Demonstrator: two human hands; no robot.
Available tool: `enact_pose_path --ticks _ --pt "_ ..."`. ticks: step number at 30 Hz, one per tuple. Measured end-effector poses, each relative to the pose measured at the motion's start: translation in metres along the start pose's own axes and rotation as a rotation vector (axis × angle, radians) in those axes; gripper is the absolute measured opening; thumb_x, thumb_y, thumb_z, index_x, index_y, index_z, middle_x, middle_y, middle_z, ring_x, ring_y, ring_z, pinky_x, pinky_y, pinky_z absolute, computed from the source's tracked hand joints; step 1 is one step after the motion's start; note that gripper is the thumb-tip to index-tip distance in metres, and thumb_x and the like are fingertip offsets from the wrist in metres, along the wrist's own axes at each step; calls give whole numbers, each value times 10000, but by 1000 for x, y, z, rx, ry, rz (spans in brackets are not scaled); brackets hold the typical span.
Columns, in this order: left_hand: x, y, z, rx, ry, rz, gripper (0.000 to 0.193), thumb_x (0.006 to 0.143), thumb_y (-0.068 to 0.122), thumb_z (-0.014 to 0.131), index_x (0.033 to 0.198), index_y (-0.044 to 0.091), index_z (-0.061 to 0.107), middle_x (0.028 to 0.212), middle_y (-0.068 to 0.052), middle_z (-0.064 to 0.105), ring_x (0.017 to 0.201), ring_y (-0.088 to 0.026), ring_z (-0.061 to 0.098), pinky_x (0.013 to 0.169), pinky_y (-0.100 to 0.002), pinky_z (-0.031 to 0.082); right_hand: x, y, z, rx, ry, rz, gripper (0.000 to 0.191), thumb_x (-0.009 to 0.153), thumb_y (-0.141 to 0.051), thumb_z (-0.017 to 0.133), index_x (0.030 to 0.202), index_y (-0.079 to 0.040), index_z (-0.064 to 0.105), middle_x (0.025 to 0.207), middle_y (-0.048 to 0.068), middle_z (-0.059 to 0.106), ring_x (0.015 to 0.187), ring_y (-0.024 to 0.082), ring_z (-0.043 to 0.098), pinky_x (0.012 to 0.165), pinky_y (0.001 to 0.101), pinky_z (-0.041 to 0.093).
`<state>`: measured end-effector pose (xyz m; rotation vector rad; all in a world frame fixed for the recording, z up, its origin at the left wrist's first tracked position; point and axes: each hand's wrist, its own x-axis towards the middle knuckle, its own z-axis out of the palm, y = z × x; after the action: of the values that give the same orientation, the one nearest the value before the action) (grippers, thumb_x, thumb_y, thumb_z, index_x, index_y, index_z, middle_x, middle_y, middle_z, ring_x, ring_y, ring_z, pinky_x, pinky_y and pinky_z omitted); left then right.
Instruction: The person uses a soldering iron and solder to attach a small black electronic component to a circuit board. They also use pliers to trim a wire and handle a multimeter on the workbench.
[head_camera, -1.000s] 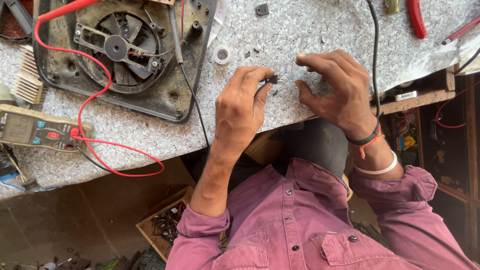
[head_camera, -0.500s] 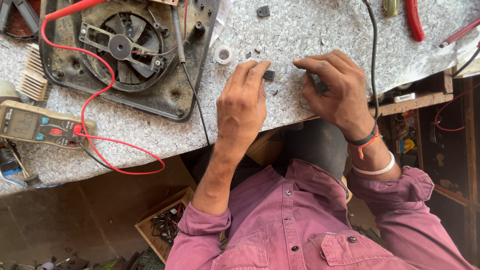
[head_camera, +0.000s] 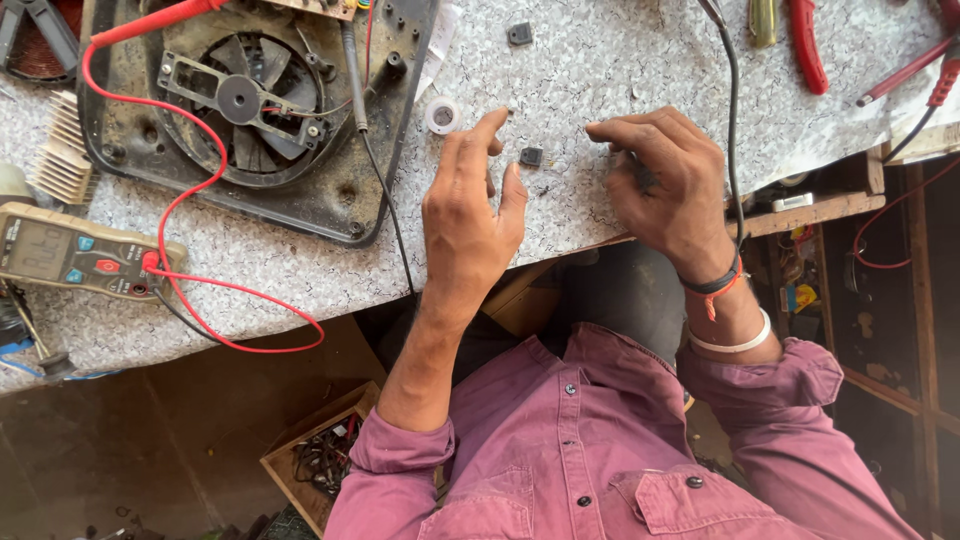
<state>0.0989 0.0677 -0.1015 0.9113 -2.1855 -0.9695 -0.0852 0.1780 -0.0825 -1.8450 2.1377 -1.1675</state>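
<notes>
In the head view, we see the small black component (head_camera: 531, 156) lying on the speckled worktop (head_camera: 600, 70), between both hands. The left hand (head_camera: 470, 215) is nearer, fingers loose, holding nothing; the right hand (head_camera: 665, 180) curls, contents unclear.

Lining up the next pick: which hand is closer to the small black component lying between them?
Left. The left hand has its thumb just below-left of the small black component, apparently not touching. The right hand sits farther off to its right.
</notes>
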Motion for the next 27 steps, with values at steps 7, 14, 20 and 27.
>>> enact_pose_path --ticks 7,14,20,27 --pt "-3 3 -6 -109 67 -44 444 994 -7 608 1431 41 550 1127 -90 626 778 -116 681 674 -264 619 -2 -4 -1 58 17 30 366 891 114 628 1201 -51 732 1137 101 736 970 221 710 875 336 581" --pt "-8 3 -10 -88 153 -36 385 998 24 649 1377 45 591 1059 -64 634 707 -102 593 632 -272 540 -8 -5 0 45 32 18 326 894 133 636 1158 -31 733 1073 103 736 926 195 707 843 305 576" --pt "-10 4 -10 -87 162 -55 376 969 33 676 1340 44 614 1032 -55 627 689 -98 572 615 -275 518 -18 8 4 129 140 32 296 935 179 584 1144 20 721 1055 127 736 885 154 712 771 254 579" --pt "-9 10 -10 -73 150 -63 366 951 29 692 1311 40 634 1013 -52 627 682 -101 568 610 -279 514 -41 31 11 353 522 -3 258 903 244 514 920 39 668 774 153 663 673 169 590 609 235 456"
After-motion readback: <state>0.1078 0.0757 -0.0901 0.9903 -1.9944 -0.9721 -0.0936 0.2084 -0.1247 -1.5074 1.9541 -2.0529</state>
